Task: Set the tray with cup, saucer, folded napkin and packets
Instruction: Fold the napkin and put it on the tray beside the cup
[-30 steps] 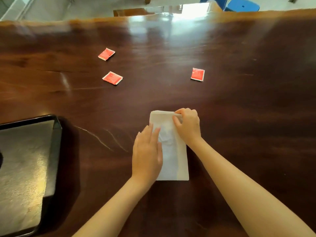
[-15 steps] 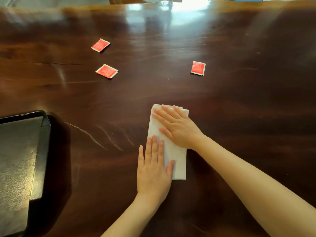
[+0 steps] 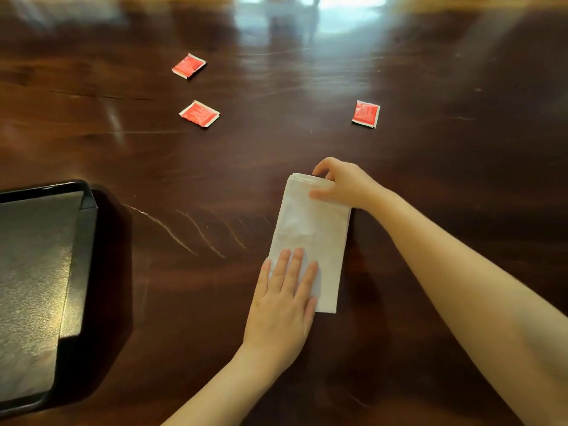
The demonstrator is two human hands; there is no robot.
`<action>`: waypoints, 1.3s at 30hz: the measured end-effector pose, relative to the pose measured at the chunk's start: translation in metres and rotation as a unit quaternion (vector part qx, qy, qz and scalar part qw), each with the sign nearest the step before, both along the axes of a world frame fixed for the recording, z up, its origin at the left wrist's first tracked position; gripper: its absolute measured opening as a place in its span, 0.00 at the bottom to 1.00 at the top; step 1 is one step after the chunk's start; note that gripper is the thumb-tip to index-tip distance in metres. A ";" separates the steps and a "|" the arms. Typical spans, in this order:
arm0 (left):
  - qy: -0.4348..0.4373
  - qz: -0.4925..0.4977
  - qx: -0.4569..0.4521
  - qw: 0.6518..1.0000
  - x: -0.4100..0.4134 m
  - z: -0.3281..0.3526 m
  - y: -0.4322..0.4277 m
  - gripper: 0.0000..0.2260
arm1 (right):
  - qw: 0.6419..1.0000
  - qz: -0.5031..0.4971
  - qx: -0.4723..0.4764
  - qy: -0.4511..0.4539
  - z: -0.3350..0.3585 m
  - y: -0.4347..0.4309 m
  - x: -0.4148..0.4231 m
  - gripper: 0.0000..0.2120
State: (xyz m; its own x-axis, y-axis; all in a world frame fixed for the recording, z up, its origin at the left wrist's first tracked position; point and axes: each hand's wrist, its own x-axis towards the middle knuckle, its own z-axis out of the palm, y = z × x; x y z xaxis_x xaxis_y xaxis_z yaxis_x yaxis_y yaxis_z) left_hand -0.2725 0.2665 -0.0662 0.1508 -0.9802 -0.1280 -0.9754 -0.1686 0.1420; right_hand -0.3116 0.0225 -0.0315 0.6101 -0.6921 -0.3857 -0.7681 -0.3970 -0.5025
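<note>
Right now you are at the napkin-folding step, and nothing about the napkin (image 3: 310, 238) says it is ready for the tray (image 3: 82, 241) yet. It lies on the worktop (image 3: 461, 155) straight in front of you, well to the right of the tray, which sits at the left edge of the view. Your left hand (image 3: 282, 305) lies flat on the napkin's near left corner, fingers straight and side by side, pinning it down; that grip is spread, not closed on anything. Your right hand (image 3: 345, 186) has its grip pinching the far right corner, thumb on top and fingers curled over the far edge, where several stacked layers show. The napkin is a long narrow rectangle: its long axis runs away from you, with the far end leaning slightly to the right, and the layered short edge points toward the far side of the worktop. My reading is that the next move is one more fold, bringing that pinched far end back toward you over the part your left hand anchors; it calls for lifting all the layers together, keeping the side edges lined up, and sliding the left hand clear before you crease. After that comes carrying it left onto the tray. The far-left packet (image 3: 188, 65), the near-left packet (image 3: 199, 114) and the right packet (image 3: 365, 114) lie untouched beyond the napkin, well apart from it and from each other. No cup or saucer shows in this view.
</note>
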 end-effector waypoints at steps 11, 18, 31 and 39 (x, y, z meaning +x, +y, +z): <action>0.138 -0.007 -0.024 0.990 0.027 0.011 -0.005 0.24 | 0.981 0.089 -0.145 -0.093 0.053 0.070 -0.017 0.09; 0.181 0.076 -0.103 0.975 0.050 0.006 0.008 0.21 | 0.951 0.111 -0.241 -0.155 0.039 0.131 -0.055 0.10; 0.464 0.320 -0.077 0.823 0.048 0.026 0.008 0.16 | 0.951 0.066 -0.248 -0.170 -0.028 0.184 -0.087 0.15; 0.369 0.300 -0.081 0.876 0.031 0.028 0.006 0.18 | 0.947 -0.092 -0.254 -0.174 -0.035 0.204 -0.103 0.20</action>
State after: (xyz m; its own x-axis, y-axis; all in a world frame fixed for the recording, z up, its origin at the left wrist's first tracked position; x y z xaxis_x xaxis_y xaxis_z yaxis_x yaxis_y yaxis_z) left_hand -0.2410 0.2723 -0.0385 0.5796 -0.7672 -0.2748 -0.3509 -0.5393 0.7655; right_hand -0.4146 0.2260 -0.0666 0.4902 -0.8412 0.2282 -0.6701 -0.5312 -0.5185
